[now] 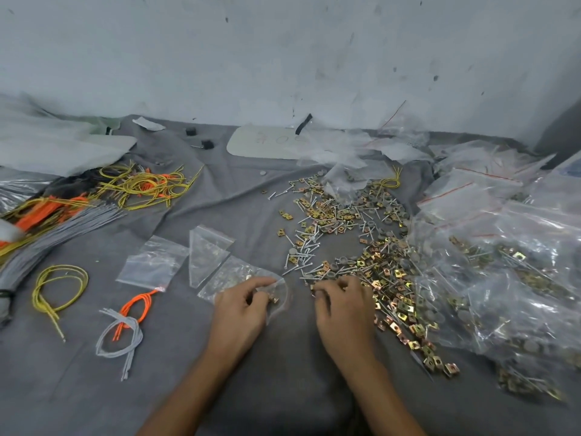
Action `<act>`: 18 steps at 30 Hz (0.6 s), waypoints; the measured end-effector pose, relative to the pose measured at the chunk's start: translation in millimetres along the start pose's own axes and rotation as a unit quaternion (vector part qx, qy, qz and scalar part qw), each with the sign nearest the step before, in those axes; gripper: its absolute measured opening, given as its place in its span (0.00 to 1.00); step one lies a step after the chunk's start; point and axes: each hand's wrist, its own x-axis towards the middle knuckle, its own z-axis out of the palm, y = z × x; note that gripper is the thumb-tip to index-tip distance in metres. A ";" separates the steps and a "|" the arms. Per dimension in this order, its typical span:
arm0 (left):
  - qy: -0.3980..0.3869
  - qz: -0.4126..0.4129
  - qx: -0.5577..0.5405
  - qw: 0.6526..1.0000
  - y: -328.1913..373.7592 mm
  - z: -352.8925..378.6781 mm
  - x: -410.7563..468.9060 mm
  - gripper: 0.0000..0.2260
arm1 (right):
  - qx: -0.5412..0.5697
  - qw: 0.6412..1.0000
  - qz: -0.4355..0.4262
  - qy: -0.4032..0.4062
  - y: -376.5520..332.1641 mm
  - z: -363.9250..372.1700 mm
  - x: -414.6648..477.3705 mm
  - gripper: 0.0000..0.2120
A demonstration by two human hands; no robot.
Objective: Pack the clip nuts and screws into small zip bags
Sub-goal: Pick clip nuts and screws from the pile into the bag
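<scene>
Left hand (pixel 248 305): a small zip bag (pixel 278 292) is pinched at its mouth between the thumb and curled fingers. One brass-coloured piece is seen at the fingertips, right at the opening. The bag is laid flat on the grey cloth (pixel 283 372) spread over the counter, with some hardware seen inside it.

Right hand (pixel 342 306): the fingers are curled down onto the near-left edge of the loose clip nuts (pixel 393 278). The fingertips are hidden, so it cannot be told whether a piece is pinched.

Screws (pixel 306 250) are scattered just beyond the two hands and mixed into the clip nuts further right.

Two spare bags are laid left of the held one: a flat bag (pixel 154 262) and a folded bag (pixel 207 253), close together.

Filled bags (pixel 503 278) are heaped along the right side, touching the pile.

On the left of the cloth, a yellow cord loop (pixel 59 287) is set apart, while an orange cord bundle (pixel 135 306) is crossed over a grey cord bundle (pixel 119 338).
</scene>
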 end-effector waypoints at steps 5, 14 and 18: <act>0.000 -0.002 -0.003 1.000 -0.4 0.0 -1.1 0.14 | -0.009 1.000 0.014 0.006 0.2 2.7 4.0 0.07; 0.000 -0.023 -0.007 1.000 1.1 -0.2 -1.1 0.17 | -0.033 0.999 -0.009 -0.004 -0.6 5.6 0.3 0.06; 0.002 -0.024 0.000 1.000 3.8 -1.2 -1.7 0.17 | -0.021 0.999 -0.041 -0.003 -1.2 6.2 -2.0 0.03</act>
